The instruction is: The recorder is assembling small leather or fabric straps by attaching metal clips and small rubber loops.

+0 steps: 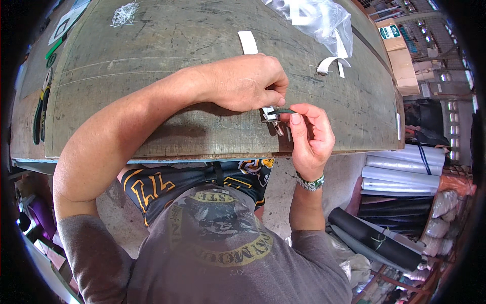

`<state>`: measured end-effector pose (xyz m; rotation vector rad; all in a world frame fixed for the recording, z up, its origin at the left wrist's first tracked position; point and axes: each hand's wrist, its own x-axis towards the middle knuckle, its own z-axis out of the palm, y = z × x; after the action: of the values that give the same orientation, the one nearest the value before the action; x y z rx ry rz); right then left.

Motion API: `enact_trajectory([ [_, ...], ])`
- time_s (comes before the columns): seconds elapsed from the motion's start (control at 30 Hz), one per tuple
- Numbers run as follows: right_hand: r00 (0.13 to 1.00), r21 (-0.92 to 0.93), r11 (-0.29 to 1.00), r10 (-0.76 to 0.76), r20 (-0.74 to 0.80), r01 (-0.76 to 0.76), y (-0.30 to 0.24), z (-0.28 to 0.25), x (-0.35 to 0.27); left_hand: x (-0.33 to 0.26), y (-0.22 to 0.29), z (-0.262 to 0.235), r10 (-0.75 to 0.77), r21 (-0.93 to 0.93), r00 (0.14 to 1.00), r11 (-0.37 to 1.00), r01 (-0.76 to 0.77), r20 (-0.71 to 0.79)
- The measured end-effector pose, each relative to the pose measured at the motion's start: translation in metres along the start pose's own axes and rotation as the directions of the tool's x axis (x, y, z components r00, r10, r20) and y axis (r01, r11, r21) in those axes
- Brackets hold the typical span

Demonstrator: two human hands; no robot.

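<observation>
Across the tabletop lies a white strap (247,42), its middle hidden beneath my left hand (253,83). The fingers of that hand are curled down and closed on the strap near its lower end. A small metal clip (278,128) sits at that end, close to the table's front edge. From the right, my right hand (313,136) pinches a slim dark-green tool (284,111) between thumb and fingers. Its tip points left and meets the strap end just above the clip. What kind of tool it is cannot be made out.
A clear plastic bag (324,20) and a curled white strap (331,63) lie at the far right of the worktable (167,45). Loose white threads (124,14) are heaped far left. Dark-handled pliers (41,111) rest at the left edge. Silver rolls (402,169) are stacked right.
</observation>
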<state>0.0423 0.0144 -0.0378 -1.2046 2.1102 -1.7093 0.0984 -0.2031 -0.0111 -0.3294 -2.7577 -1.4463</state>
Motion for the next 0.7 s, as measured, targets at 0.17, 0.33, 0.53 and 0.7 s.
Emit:
enact_trajectory([
  [0.17,0.999,-0.019,0.999,-0.032,-0.003,0.032,0.004,0.000,0.001,0.001,-0.003,0.000,0.015,0.011,1.000,1.000,-0.015,-0.003],
  [0.33,0.998,0.121,0.992,0.038,-0.047,-0.032,-0.002,-0.004,0.001,-0.002,0.005,-0.011,-0.012,-0.086,1.000,0.996,0.014,0.029],
  [0.53,0.948,0.035,0.996,-0.067,-0.310,0.082,0.004,-0.062,0.018,-0.044,0.005,-0.099,0.003,0.400,0.902,0.897,0.189,-0.433],
  [0.7,0.859,0.071,0.994,-0.041,-0.511,0.089,0.027,-0.134,0.021,-0.120,-0.033,-0.153,-0.149,0.678,0.817,0.487,0.551,-0.557],
])
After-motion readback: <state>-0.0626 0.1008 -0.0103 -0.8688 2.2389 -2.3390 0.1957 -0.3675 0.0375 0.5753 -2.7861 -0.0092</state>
